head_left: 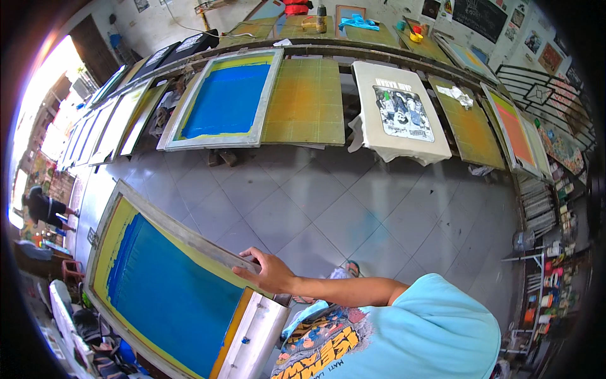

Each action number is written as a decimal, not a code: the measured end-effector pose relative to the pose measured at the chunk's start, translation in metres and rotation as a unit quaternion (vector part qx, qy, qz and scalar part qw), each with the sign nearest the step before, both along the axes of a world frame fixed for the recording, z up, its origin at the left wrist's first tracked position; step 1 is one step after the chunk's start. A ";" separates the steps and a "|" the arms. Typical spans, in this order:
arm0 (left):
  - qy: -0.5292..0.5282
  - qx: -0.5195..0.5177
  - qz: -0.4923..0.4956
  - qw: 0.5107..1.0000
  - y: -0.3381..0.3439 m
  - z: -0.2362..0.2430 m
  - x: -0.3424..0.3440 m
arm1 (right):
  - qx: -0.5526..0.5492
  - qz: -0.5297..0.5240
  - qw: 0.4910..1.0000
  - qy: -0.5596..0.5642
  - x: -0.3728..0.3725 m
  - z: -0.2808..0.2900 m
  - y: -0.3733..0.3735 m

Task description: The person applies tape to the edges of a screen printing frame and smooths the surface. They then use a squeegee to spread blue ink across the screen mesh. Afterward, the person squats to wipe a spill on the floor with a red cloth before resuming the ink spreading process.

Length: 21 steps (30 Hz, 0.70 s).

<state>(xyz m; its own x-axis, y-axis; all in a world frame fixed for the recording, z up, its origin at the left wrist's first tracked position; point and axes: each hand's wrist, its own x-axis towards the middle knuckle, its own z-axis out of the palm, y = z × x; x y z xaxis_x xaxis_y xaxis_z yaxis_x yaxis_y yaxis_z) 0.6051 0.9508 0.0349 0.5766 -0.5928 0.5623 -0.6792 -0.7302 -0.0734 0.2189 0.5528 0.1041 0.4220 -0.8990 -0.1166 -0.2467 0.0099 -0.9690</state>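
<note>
A large screen-printing frame is tilted at lower left. Its mesh carries a broad blue area bordered in yellow-green. Along its near end runs a pale bar with small bolts, beside an orange-brown strip. My right hand grips the frame's right edge, thumb and fingers curled round it close to the pale bar. My right arm reaches across from the light blue sleeve. The left hand does not show; the frame's lower part leaves the picture.
Across the tiled floor stands a long row of printing boards. One bears another blue screen, another a cream T-shirt with a dark print. Shelves of jars line the right side. A person stands far left.
</note>
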 end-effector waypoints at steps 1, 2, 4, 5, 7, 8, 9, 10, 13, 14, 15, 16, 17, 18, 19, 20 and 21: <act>0.028 -0.016 0.001 0.999 -0.013 0.004 0.010 | -0.003 -0.015 1.000 0.017 0.012 -0.001 0.000; 0.060 -0.036 0.001 0.998 -0.031 0.010 0.017 | -0.005 -0.033 0.999 0.042 0.021 -0.001 -0.002; 0.141 -0.082 0.001 0.987 -0.067 0.021 0.030 | -0.018 -0.081 0.996 0.015 0.037 -0.001 -0.007; 0.188 -0.110 0.001 0.976 -0.086 0.027 0.035 | -0.026 -0.103 0.994 0.004 0.044 -0.001 -0.011; 0.294 -0.174 0.001 0.940 -0.126 0.039 0.046 | 0.017 -0.105 0.994 -0.011 0.053 0.000 -0.022; 0.344 -0.207 -0.001 0.916 -0.146 0.045 0.053 | 0.041 -0.110 0.993 -0.021 0.057 0.001 -0.029; 0.391 -0.233 -0.001 0.890 -0.165 0.050 0.059 | 0.030 -0.125 0.992 -0.010 0.061 0.001 -0.038; 0.432 -0.255 -0.005 0.865 -0.183 0.055 0.065 | 0.023 -0.147 0.989 -0.001 0.066 0.001 -0.048; 0.529 -0.300 -0.021 0.794 -0.240 0.065 0.091 | 0.033 -0.186 0.982 0.020 0.080 -0.002 -0.081; 0.551 -0.307 -0.025 0.776 -0.258 0.068 0.102 | 0.030 -0.205 0.978 0.017 0.088 -0.003 -0.092; 0.568 -0.308 -0.030 0.763 -0.275 0.071 0.113 | 0.027 -0.224 0.974 0.013 0.097 -0.005 -0.103; 0.584 -0.315 -0.034 0.748 -0.293 0.075 0.125 | 0.030 -0.237 0.971 0.022 0.107 -0.006 -0.115; 0.596 -0.320 -0.040 0.736 -0.311 0.079 0.138 | 0.024 -0.258 0.966 0.012 0.119 -0.006 -0.127; 0.605 -0.325 -0.046 0.726 -0.328 0.085 0.151 | 0.016 -0.277 0.961 0.002 0.131 -0.006 -0.142; 0.607 -0.323 -0.047 0.724 -0.345 0.091 0.169 | 0.014 -0.290 0.957 -0.006 0.147 -0.007 -0.153; 0.611 -0.322 -0.043 0.722 -0.360 0.103 0.183 | 0.006 -0.311 0.950 -0.010 0.161 -0.004 -0.167; 0.591 -0.301 -0.034 0.748 -0.371 0.114 0.201 | 0.012 -0.317 0.948 -0.033 0.179 -0.003 -0.177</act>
<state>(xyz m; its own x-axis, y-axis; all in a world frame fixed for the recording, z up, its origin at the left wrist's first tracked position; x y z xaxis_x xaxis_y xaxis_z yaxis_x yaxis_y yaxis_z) 0.8062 0.5803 0.1494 0.8617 -0.4876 -0.1401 -0.0468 -0.3513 0.9351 0.3979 0.3761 0.1014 -0.1944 -0.9720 -0.1321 -0.1224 0.1576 -0.9799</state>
